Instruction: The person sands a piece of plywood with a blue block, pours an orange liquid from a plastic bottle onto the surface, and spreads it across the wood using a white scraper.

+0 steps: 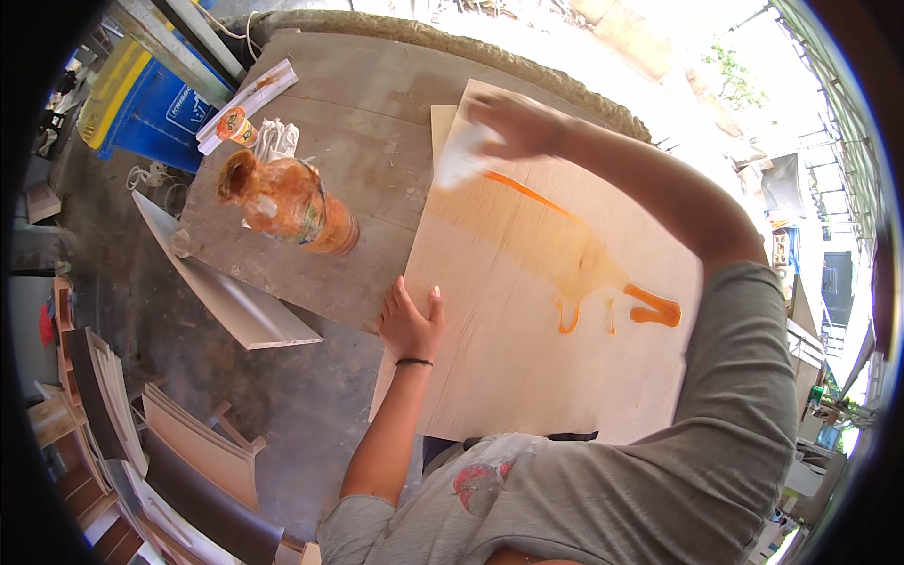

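A pale plywood board (508, 348) lies across the worktable and hangs past its near edge. Near its far left corner, my right hand (513, 127), blurred by motion, is closed on a white cloth (461, 162) against the surface. Orange liquid, perhaps stain, forms a streak and a thick puddle (656, 306) on the wood, with a yellowish smear between. My left hand (412, 325) rests at the board's left edge, fingers spread and thumb apart, holding nothing. An orange-smeared plastic bottle (297, 202) stands on the table to its left.
A small orange cup (235, 125) and white gloves or rags (277, 139) sit at the far left of the worktable (367, 104). Beyond is a blue and yellow bin (155, 104). A loose panel (226, 282) leans at the table's left side; stacked panels (202, 443) stand lower left.
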Available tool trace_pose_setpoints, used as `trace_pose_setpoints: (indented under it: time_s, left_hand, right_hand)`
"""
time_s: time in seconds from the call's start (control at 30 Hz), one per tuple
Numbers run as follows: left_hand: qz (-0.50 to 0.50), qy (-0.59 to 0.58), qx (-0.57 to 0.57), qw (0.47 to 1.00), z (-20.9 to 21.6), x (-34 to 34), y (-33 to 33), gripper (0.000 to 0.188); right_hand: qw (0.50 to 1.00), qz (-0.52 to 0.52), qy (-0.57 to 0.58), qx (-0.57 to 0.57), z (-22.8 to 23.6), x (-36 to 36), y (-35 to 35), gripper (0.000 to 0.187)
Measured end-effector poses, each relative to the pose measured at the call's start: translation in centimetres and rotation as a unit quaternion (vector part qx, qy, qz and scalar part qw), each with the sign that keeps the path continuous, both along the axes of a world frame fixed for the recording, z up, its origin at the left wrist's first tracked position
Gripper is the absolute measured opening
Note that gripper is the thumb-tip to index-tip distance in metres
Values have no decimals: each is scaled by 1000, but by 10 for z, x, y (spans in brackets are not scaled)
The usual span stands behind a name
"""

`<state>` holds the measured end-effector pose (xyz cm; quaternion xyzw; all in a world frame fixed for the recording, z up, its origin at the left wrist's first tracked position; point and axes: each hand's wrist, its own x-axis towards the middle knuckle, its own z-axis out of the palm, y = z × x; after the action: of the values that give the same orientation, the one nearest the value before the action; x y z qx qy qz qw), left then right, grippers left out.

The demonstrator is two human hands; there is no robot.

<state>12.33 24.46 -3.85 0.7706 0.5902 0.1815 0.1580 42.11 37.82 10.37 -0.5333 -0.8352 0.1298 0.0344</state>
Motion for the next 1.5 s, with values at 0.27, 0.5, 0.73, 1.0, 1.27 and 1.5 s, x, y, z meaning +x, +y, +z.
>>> trace_pose_setpoints:
  time_s: [0.27, 0.5, 0.73, 1.0, 1.27, 1.5]
  left_hand:
    - [2, 25, -33, 999, 4, 2, -1, 57]
    - [-10, 21, -26, 999, 1, 3, 2, 58]
    - [2, 21, -39, 999, 2, -2, 1, 57]
    - [-14, 11, -20, 1000, 2, 1, 2, 57]
    - [-15, 12, -24, 1000, 1, 2, 3, 56]
    - [-7, 19, -6, 1000, 1, 3, 1, 56]
  right_hand:
    - [1000, -11, 16, -1, -49, 52, -44, 38]
    - [992, -42, 33, 118, -55, 14, 109, 44]
    - [998, -58, -30, 10, -11, 57, 22, 51]
    - [992, -112, -18, 61, -65, 69, 32, 43]
    - [963, -249, -53, 84, -64, 90, 150, 49]
    - [936, -323, 73, 124, -18, 122, 103, 51]
